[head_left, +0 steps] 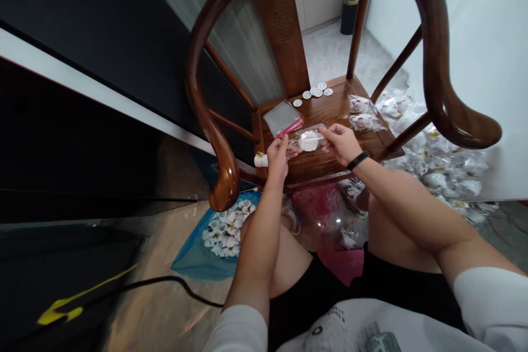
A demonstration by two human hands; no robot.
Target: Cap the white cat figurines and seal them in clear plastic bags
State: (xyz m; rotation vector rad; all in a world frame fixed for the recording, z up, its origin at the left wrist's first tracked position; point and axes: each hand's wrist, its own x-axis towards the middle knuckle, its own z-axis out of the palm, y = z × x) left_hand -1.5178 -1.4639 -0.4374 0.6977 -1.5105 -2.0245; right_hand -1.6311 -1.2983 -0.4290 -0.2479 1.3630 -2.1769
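Between my two hands, above the front of the wooden chair seat, is a small clear plastic bag (309, 140) with a white piece inside. My left hand (279, 155) pinches its left end, and my right hand (339, 142) grips its right end. Just left of my left hand lies a small white figurine (260, 159) with a yellow mark. Behind the hands rests a stack of flat clear bags (282, 116) with red edges. Several round white discs (316, 92) lie at the back of the seat. Filled bags (365, 113) sit at the seat's right edge.
The chair's curved armrest (441, 38) rises around the seat. A heap of bagged white pieces (439, 159) covers the floor at right. Unbagged white pieces (226, 231) lie on a blue plastic sheet (198, 261) at lower left. A dark bin (350, 14) stands behind.
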